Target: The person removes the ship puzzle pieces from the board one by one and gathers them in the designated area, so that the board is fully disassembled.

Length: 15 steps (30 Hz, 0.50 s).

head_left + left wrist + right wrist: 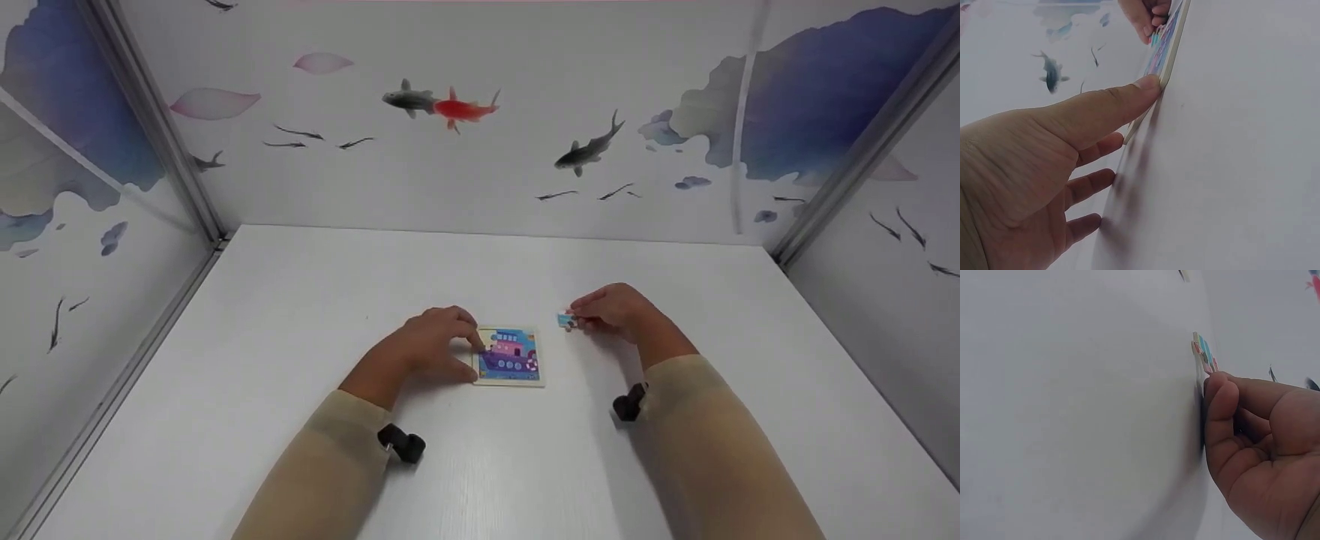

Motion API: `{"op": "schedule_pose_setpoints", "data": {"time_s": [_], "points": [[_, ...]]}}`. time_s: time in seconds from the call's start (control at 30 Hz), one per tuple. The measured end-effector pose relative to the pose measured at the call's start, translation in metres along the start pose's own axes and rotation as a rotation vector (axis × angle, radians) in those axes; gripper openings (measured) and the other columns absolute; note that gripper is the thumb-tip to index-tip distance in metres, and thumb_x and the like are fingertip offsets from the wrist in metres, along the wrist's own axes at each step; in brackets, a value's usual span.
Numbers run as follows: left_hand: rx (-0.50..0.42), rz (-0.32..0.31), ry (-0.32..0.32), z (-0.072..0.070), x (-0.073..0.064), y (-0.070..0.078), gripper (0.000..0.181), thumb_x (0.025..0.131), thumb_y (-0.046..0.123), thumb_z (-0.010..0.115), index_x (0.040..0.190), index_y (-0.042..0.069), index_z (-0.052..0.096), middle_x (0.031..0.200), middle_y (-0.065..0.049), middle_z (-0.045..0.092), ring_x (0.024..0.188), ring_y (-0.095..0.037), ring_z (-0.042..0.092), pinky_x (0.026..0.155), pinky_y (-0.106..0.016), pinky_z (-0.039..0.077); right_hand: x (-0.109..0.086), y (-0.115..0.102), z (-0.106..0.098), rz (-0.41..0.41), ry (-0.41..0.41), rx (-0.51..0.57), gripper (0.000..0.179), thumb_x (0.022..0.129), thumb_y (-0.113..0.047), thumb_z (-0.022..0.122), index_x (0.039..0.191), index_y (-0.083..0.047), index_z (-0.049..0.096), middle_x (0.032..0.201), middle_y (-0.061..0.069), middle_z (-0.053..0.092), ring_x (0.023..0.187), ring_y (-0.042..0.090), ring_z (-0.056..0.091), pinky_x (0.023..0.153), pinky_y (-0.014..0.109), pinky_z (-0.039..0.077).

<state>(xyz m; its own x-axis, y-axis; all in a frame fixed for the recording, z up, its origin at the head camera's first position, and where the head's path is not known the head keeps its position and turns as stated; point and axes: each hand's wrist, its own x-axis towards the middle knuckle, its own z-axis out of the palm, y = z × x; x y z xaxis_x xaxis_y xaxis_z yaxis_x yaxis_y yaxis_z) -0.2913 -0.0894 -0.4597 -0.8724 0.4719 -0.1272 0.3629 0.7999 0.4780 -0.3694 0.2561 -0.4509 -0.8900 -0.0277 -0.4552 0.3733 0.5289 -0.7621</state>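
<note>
A small square jigsaw puzzle with a pale frame lies flat on the table, its picture a purple and pink ship on blue. My left hand grips its left side, the thumb at the near corner and the index fingertip farther up; the other fingers spread behind in the left wrist view. To the right of the puzzle, apart from it, my right hand pinches a small jigsaw piece between thumb and fingers. Blue, white and red show on that piece, but the fingertips hide part of it.
The white table runs back to a wall printed with fish and petals. Side panels with metal posts stand left and right. A small black device sits at the left cuff, another at the right.
</note>
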Motion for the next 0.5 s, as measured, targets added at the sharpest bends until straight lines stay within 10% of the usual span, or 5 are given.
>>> {"op": "schedule_pose_setpoints", "data": {"time_s": [0.5], "points": [[0.007, 0.036, -0.008, 0.0022, 0.0059, -0.0084, 0.034, 0.086, 0.04, 0.089, 0.118, 0.035, 0.079, 0.152, 0.005, 0.058, 0.153, -0.028, 0.043, 0.129, -0.057, 0.034, 0.0043, 0.0039, 0.0043, 0.014, 0.05, 0.097, 0.031, 0.103, -0.023, 0.074, 0.128, -0.006, 0.074, 0.101, 0.004, 0.078, 0.083, 0.012, 0.07, 0.075, 0.022, 0.059]]}}
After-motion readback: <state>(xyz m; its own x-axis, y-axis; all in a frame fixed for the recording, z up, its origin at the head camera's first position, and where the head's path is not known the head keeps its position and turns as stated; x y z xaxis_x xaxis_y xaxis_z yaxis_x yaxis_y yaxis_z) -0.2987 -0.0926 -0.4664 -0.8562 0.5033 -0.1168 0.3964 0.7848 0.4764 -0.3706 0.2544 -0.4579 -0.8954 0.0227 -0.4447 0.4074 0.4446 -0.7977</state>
